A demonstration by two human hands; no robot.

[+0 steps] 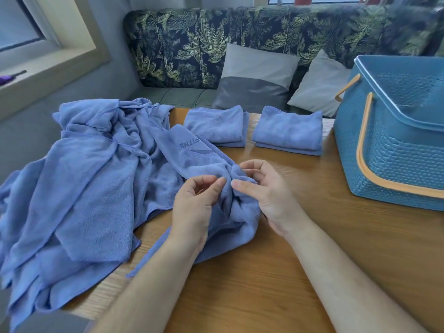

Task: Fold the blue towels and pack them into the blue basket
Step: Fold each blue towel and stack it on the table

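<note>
On the wooden table (264, 272) the printed blue towel (199, 159) is bunched; its ridge is seemingly pinched by the right hand (266, 198). The left hand (194, 205) is curled beside it, hold cannot be told.

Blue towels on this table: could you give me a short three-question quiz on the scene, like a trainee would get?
1. True or false: the folded towels already lie inside the blue basket.
2. On which side of the person does the basket stand? A) left B) right C) on the floor
3. How many folded stacks lie on the table?

Key: 1 false, they lie on the table beside the basket; 2 B; 3 two.
</note>
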